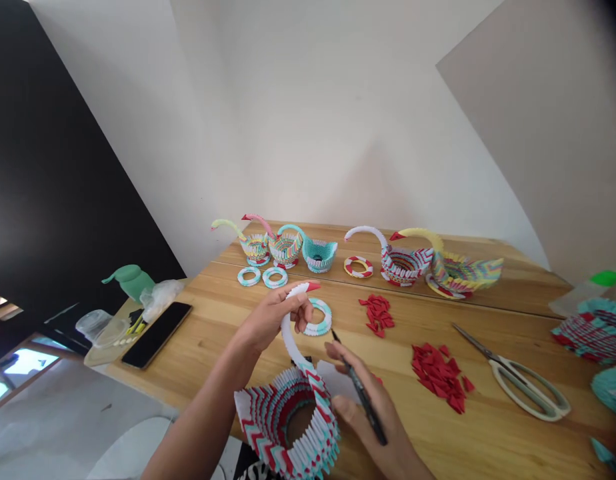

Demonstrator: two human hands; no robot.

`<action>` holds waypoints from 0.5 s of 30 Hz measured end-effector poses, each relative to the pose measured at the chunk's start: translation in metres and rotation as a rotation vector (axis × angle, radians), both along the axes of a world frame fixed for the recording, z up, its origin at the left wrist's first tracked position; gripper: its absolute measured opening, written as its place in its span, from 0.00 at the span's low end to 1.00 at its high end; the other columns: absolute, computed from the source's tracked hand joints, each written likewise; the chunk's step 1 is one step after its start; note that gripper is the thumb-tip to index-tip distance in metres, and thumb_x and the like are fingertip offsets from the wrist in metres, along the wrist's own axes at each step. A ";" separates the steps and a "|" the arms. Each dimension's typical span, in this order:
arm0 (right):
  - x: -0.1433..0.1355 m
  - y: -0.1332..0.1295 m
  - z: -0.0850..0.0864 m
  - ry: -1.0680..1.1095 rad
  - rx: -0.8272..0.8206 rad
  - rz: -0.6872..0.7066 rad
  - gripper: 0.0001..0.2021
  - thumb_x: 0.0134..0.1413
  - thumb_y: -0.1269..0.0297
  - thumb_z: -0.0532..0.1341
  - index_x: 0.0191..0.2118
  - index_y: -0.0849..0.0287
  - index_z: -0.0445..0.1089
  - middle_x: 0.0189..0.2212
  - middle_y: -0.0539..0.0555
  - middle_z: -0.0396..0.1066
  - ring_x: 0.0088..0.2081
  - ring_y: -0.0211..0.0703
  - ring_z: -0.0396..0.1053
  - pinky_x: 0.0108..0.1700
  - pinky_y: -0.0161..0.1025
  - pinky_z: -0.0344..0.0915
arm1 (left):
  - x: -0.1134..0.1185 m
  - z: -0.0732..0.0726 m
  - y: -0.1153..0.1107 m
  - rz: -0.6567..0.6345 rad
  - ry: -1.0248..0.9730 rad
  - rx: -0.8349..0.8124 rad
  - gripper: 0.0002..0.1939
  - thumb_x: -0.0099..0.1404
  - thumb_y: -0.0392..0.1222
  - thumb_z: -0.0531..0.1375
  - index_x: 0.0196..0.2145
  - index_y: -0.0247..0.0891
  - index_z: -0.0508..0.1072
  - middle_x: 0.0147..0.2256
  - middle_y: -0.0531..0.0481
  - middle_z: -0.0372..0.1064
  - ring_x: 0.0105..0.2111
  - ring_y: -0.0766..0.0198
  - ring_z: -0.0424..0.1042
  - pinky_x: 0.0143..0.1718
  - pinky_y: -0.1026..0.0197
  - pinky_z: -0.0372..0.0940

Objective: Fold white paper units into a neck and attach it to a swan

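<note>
My left hand [274, 315] is closed around the white upper neck of a folded-paper swan [321, 430], just below its red beak. The swan's hollow body, in white, red and turquoise zigzags, tilts toward me at the table's front edge. In my right hand [381, 427] is a slim black pen [361, 390], its dark tip pointing up and left toward the swan's neck. A white piece [337, 380] lies partly hidden between the swan and my right hand. Behind my left fingers rests a white and turquoise paper ring [324, 327].
Several finished paper swans [407, 265] line the back of the wooden table. Red folded paper pieces [441, 375] lie in two heaps, with scissors [523, 387] to their right. A phone [158, 335] lies at the left edge, near a green container [133, 283].
</note>
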State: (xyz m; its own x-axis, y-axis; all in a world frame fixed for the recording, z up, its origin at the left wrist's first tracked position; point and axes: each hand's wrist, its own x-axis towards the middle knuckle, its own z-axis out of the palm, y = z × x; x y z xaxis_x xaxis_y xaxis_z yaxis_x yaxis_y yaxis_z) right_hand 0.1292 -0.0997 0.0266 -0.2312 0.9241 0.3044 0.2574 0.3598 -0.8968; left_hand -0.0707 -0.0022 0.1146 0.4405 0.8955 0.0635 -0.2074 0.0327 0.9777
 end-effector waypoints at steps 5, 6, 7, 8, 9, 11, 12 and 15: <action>0.004 0.029 0.038 -0.010 0.435 -0.225 0.15 0.62 0.62 0.53 0.51 0.50 0.69 0.32 0.51 0.72 0.35 0.43 0.72 0.39 0.39 0.69 | -0.005 -0.004 0.002 0.001 -0.003 0.035 0.23 0.65 0.49 0.56 0.52 0.31 0.68 0.24 0.51 0.67 0.21 0.70 0.64 0.25 0.65 0.57; 0.001 0.035 0.045 -0.017 0.499 -0.229 0.14 0.62 0.64 0.53 0.50 0.50 0.70 0.29 0.51 0.71 0.33 0.41 0.72 0.37 0.38 0.69 | -0.006 -0.004 0.002 -0.003 -0.002 0.053 0.23 0.66 0.50 0.55 0.51 0.31 0.68 0.24 0.51 0.67 0.21 0.69 0.64 0.25 0.65 0.57; -0.003 0.039 0.050 -0.028 0.552 -0.230 0.14 0.61 0.66 0.52 0.48 0.51 0.71 0.28 0.50 0.71 0.31 0.41 0.71 0.36 0.37 0.68 | -0.006 -0.004 0.002 -0.006 -0.001 0.070 0.22 0.67 0.51 0.53 0.51 0.31 0.69 0.24 0.51 0.67 0.22 0.69 0.64 0.26 0.65 0.58; -0.007 0.044 0.054 -0.046 0.594 -0.233 0.14 0.60 0.68 0.53 0.47 0.53 0.71 0.28 0.51 0.71 0.31 0.41 0.71 0.35 0.38 0.68 | -0.007 -0.004 0.002 -0.008 0.000 0.085 0.22 0.68 0.51 0.52 0.50 0.31 0.69 0.24 0.50 0.67 0.22 0.68 0.65 0.27 0.64 0.58; -0.011 0.048 0.057 -0.068 0.633 -0.243 0.14 0.60 0.69 0.53 0.47 0.54 0.71 0.28 0.51 0.72 0.31 0.41 0.72 0.35 0.38 0.69 | -0.007 -0.004 0.001 -0.010 -0.001 0.097 0.22 0.68 0.51 0.51 0.50 0.31 0.70 0.24 0.50 0.67 0.22 0.68 0.65 0.27 0.64 0.58; -0.017 0.056 0.058 -0.105 0.704 -0.269 0.14 0.58 0.70 0.54 0.48 0.54 0.69 0.29 0.52 0.74 0.33 0.43 0.73 0.37 0.40 0.70 | -0.007 -0.005 0.002 -0.008 -0.008 0.109 0.22 0.68 0.51 0.51 0.50 0.31 0.70 0.24 0.50 0.67 0.23 0.67 0.65 0.27 0.64 0.59; -0.019 0.059 0.057 -0.115 0.735 -0.276 0.15 0.57 0.70 0.54 0.49 0.55 0.68 0.30 0.52 0.75 0.34 0.44 0.74 0.38 0.41 0.70 | -0.007 -0.006 0.003 -0.005 -0.014 0.112 0.21 0.68 0.50 0.51 0.49 0.32 0.70 0.24 0.50 0.67 0.23 0.67 0.65 0.27 0.64 0.58; -0.023 0.069 0.054 -0.106 0.786 -0.259 0.15 0.55 0.70 0.56 0.49 0.54 0.66 0.33 0.52 0.77 0.37 0.45 0.74 0.41 0.43 0.71 | -0.007 -0.011 0.006 0.000 -0.034 0.122 0.21 0.68 0.51 0.51 0.43 0.30 0.73 0.25 0.48 0.68 0.23 0.67 0.65 0.28 0.64 0.58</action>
